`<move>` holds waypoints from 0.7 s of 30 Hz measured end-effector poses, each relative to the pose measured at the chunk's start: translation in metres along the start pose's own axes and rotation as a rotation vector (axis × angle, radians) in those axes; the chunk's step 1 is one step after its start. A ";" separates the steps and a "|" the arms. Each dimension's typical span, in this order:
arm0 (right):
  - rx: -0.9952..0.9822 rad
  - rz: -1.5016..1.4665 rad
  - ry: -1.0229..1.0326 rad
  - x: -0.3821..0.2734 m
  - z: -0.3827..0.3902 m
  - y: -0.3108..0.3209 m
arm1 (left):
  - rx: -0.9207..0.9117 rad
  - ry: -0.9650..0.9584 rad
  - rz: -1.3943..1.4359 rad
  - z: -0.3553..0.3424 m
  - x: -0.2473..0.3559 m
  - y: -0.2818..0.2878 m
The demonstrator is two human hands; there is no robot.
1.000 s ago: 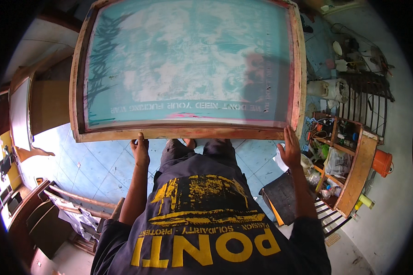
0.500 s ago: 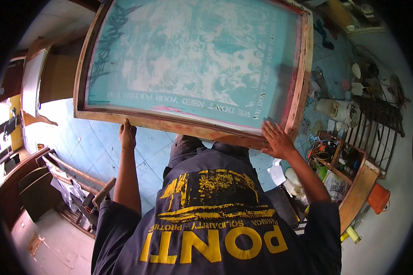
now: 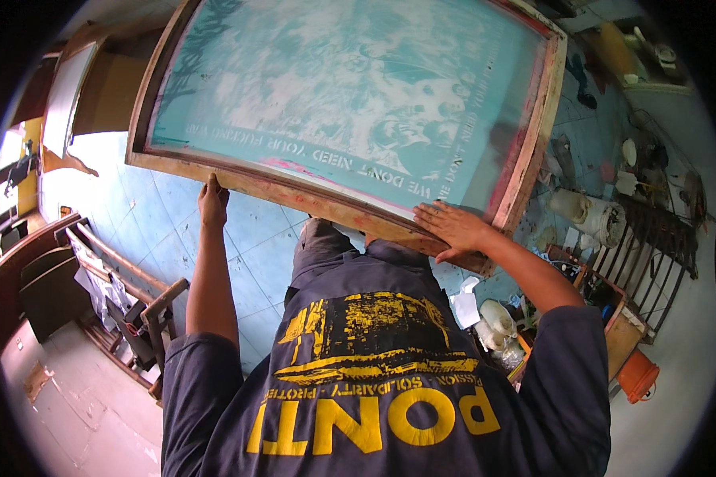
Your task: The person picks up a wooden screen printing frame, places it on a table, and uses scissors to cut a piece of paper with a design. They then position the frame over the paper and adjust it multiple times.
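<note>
A large silk screen (image 3: 294, 87) with teal mesh and a pale, blotchy printed design fills the upper middle. Its worn wooden frame (image 3: 294, 201) tilts down toward the right. At the left of the near rail, my left hand (image 3: 212, 200) is closed on the wood, thumb upward; its other fingers are mostly hidden beneath. My right hand (image 3: 455, 229) grips the rail near its right end, fingers laid over the top and thumb at the outer side. Pink ink stains mark the inner edges.
Blue floor tiles (image 3: 163, 215) show below the frame. A wooden rack (image 3: 119, 274) stands at left. On the right are a white bucket (image 3: 608, 224), a metal grille (image 3: 652, 246), an orange bucket (image 3: 636, 375) and scattered clutter. White paper (image 3: 465, 304) lies near my right leg.
The silk screen has turned slightly, its right end coming nearer to me and its left end moving away. My right hand has slid left along the rail; my left hand has moved up with it.
</note>
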State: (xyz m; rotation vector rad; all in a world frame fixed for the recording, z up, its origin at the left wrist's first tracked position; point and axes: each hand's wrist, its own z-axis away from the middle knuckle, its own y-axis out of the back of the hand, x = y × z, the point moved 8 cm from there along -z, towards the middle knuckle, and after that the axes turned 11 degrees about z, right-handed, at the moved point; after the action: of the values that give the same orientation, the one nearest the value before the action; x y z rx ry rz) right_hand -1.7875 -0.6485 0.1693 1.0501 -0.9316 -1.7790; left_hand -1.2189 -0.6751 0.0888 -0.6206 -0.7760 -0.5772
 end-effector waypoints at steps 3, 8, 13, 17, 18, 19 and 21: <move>-0.011 0.007 0.027 0.000 -0.004 0.002 | 0.001 -0.012 0.001 0.000 0.000 -0.008; -0.044 0.048 0.064 -0.002 -0.010 0.009 | 0.004 -0.047 -0.094 -0.013 -0.006 0.032; -0.052 0.090 0.038 -0.003 -0.011 0.008 | 0.162 -0.109 -0.106 0.005 -0.001 -0.006; -0.091 0.108 0.028 -0.002 -0.014 0.004 | 0.402 -0.386 -0.573 0.032 0.038 -0.029; -0.095 0.106 0.027 -0.002 -0.015 0.005 | 0.407 -0.509 -0.725 0.036 0.050 -0.034; -0.091 0.097 0.035 -0.002 -0.016 0.005 | 0.405 -0.625 -0.881 0.039 0.058 -0.041; -0.090 0.070 0.026 0.000 -0.015 0.000 | 0.319 -0.695 -1.089 0.038 0.074 -0.085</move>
State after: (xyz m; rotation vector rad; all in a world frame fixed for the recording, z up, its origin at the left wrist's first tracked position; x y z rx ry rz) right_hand -1.7734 -0.6511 0.1640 0.9704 -0.8539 -1.7293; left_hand -1.2505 -0.7247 0.1927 -0.0231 -1.8520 -1.2124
